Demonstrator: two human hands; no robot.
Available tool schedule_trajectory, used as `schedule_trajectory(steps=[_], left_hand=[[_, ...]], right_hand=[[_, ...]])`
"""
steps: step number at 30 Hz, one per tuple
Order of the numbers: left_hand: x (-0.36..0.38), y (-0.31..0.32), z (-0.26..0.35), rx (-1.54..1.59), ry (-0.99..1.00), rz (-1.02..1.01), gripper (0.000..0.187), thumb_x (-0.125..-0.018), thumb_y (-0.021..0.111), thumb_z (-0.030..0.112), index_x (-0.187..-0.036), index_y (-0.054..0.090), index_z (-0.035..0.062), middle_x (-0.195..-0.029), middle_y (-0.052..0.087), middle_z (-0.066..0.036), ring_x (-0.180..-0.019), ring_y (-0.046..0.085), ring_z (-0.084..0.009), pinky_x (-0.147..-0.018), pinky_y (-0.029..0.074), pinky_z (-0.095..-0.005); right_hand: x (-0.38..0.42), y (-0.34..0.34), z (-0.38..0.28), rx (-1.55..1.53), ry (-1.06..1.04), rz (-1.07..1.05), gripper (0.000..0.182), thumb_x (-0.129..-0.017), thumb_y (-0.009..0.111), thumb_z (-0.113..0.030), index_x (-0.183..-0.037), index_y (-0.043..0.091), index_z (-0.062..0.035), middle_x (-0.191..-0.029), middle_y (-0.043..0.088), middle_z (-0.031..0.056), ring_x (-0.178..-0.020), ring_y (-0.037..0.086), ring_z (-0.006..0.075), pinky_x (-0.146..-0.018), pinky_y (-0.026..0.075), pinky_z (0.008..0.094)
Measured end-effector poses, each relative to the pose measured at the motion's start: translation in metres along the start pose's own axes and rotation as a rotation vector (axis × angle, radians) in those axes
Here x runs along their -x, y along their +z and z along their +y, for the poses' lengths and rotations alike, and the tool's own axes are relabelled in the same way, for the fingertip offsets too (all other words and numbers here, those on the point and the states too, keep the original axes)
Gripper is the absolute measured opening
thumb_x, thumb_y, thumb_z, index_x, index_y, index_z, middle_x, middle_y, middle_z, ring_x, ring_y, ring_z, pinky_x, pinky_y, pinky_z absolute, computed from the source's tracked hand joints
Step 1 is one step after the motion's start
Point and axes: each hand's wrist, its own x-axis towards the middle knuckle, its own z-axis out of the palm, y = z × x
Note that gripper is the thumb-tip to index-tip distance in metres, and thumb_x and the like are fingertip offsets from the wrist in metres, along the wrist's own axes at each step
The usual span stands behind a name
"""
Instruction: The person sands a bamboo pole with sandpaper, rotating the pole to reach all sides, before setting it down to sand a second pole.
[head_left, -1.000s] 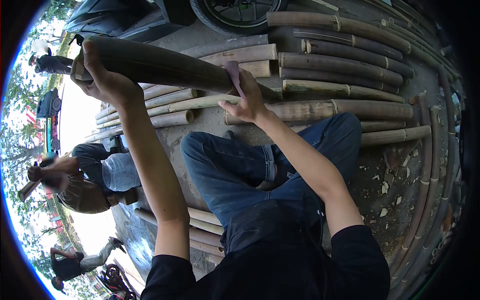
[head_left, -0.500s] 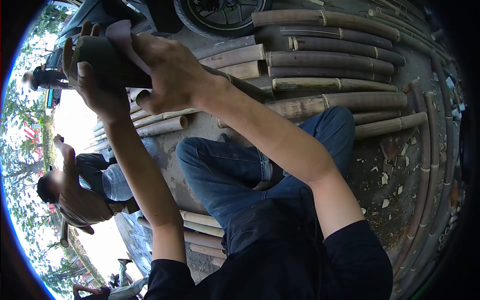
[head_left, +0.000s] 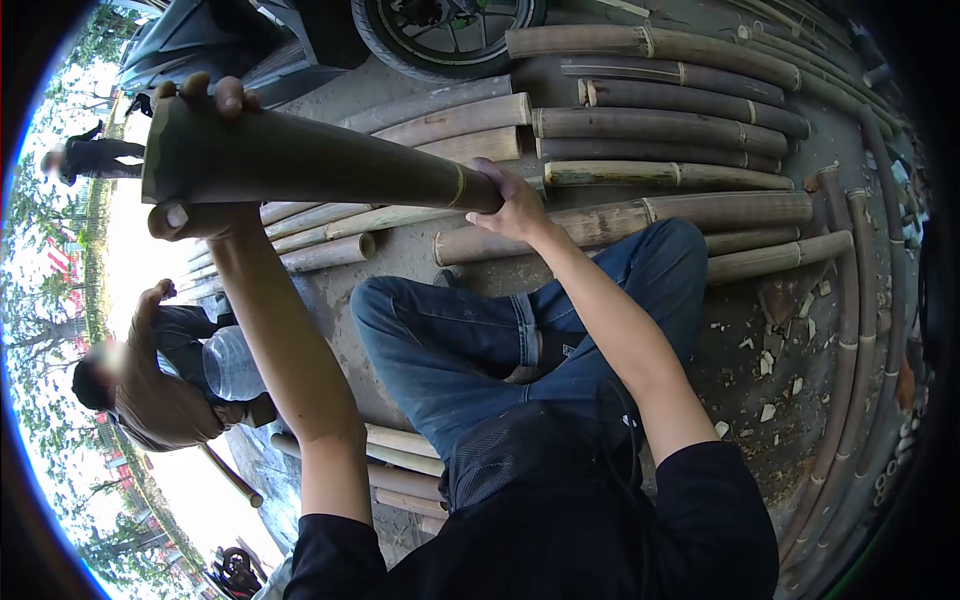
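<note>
One dark bamboo tube (head_left: 310, 155), head view, is held raised above the floor (head_left: 405, 250), its wide, cut end toward the left edge and its narrow end near the centre. Left hand (head_left: 208, 220) grasps the wide end, thumb on the near side and fingertips curled over the far side; right hand (head_left: 512, 208) wraps the narrow end, just beyond a pale node ring. Below lie the wearer's folded legs in blue jeans (head_left: 450, 325). Beyond the right hand, thick bamboo lengths (head_left: 665, 125) rest side by side on the floor; thinner poles (head_left: 325, 253) lie beneath the tube. Pale chips (head_left: 767, 363) are scattered at right, near long poles (head_left: 847, 370). A black wheel (head_left: 384, 40) stands at the top. At left, a second person (head_left: 175, 405) sits beside a clear plastic container (head_left: 232, 365).
</note>
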Motion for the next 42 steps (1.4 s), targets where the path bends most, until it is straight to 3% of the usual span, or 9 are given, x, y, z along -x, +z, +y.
schedule_trajectory(steps=[3, 6, 8, 13, 20, 27, 30, 35, 42], left_hand=[[-0.006, -0.009, -0.002, 0.024, -0.091, -0.010, 0.101, -0.053, 0.078, 0.041, -0.142, 0.048, 0.0052, -0.128, 0.052, -0.014, -0.107, 0.054, -0.0264, -0.107, 0.041, -0.0429], [-0.017, 0.002, -0.011, 0.104, -0.083, -0.128, 0.105, -0.059, 0.075, 0.041, -0.150, 0.040, 0.0032, -0.139, 0.053, -0.028, -0.115, 0.060, -0.0388, -0.109, 0.045, -0.0510], [-0.021, 0.035, -0.006, -0.497, -0.094, 0.405, 0.101, -0.064, 0.072, 0.041, -0.150, 0.040, 0.0010, -0.140, 0.051, -0.029, -0.123, 0.059, -0.0451, -0.111, 0.045, -0.0559], [-0.028, 0.065, -0.014, -1.181, 0.227, 0.813, 0.056, -0.081, 0.084, 0.020, -0.123, 0.057, -0.0059, -0.094, 0.071, -0.019, -0.082, 0.075, -0.0307, -0.077, 0.065, -0.0380], [-0.021, 0.053, -0.009, -0.958, 0.172, 0.821, 0.047, -0.078, 0.081, 0.010, -0.116, 0.061, -0.0082, -0.096, 0.071, -0.023, -0.084, 0.076, -0.0341, -0.079, 0.065, -0.0386], [-0.008, 0.043, -0.003, -0.934, 0.230, 0.782, 0.045, -0.084, 0.078, 0.013, -0.119, 0.059, -0.0073, -0.099, 0.070, -0.024, -0.085, 0.076, -0.0368, -0.078, 0.065, -0.0408], [-0.004, 0.039, -0.003, -0.988, 0.218, 0.766, 0.047, -0.094, 0.075, 0.031, -0.119, 0.059, -0.0055, -0.103, 0.071, -0.021, -0.087, 0.075, -0.0342, -0.079, 0.064, -0.0399], [0.005, 0.038, 0.004, -1.163, 0.110, 0.665, 0.084, -0.102, 0.036, 0.072, -0.139, 0.052, -0.0010, -0.128, 0.065, -0.018, -0.118, 0.065, -0.0285, -0.103, 0.053, -0.0424], [0.009, 0.045, 0.001, -1.031, 0.145, 0.693, 0.086, -0.103, 0.033, 0.072, -0.138, 0.051, -0.0042, -0.133, 0.063, -0.022, -0.114, 0.066, -0.0303, -0.101, 0.054, -0.0427]], right_hand=[[0.042, 0.015, 0.061, 0.106, 0.115, 0.011, 0.077, -0.071, 0.089, -0.026, -0.139, 0.053, -0.0144, -0.118, 0.067, 0.0168, -0.109, 0.065, 0.0402, -0.089, 0.055, 0.0483], [0.057, 0.022, 0.074, 0.114, 0.109, 0.089, 0.071, -0.076, 0.088, -0.027, -0.137, 0.054, -0.0128, -0.117, 0.067, 0.0177, -0.107, 0.065, 0.0413, -0.087, 0.055, 0.0488], [0.057, 0.023, 0.069, 0.174, 0.145, 0.092, 0.068, -0.079, 0.085, -0.026, -0.137, 0.052, -0.0110, -0.115, 0.066, 0.0178, -0.103, 0.065, 0.0414, -0.086, 0.055, 0.0503], [0.059, 0.022, 0.052, 0.255, 0.181, 0.070, 0.074, -0.081, 0.084, -0.025, -0.144, 0.046, -0.0118, -0.112, 0.066, 0.0185, -0.103, 0.065, 0.0425, -0.087, 0.054, 0.0507], [0.046, 0.060, 0.043, 0.238, 0.101, 0.234, 0.083, -0.078, 0.085, -0.025, -0.146, 0.042, -0.0057, -0.121, 0.062, 0.0238, -0.109, 0.061, 0.0444, -0.093, 0.052, 0.0520], [-0.045, 0.038, -0.100, -0.031, -0.229, 0.310, 0.087, -0.067, 0.086, -0.025, -0.142, 0.046, -0.0041, -0.121, 0.058, 0.0236, -0.107, 0.061, 0.0436, -0.091, 0.051, 0.0518], [-0.082, 0.019, -0.175, -0.071, -0.339, 0.288, 0.088, -0.060, 0.082, -0.020, -0.138, 0.047, -0.0019, -0.121, 0.057, 0.0236, -0.111, 0.058, 0.0433, -0.090, 0.050, 0.0515], [-0.136, -0.014, -0.273, -0.231, -0.602, 0.344, 0.085, -0.057, 0.075, -0.014, -0.135, 0.046, 0.0000, -0.118, 0.056, 0.0222, -0.112, 0.057, 0.0449, -0.096, 0.051, 0.0527], [-0.120, -0.004, -0.231, -0.154, -0.550, 0.122, 0.086, -0.058, 0.074, -0.011, -0.138, 0.045, -0.0014, -0.125, 0.059, 0.0218, -0.113, 0.060, 0.0433, -0.097, 0.054, 0.0482]])
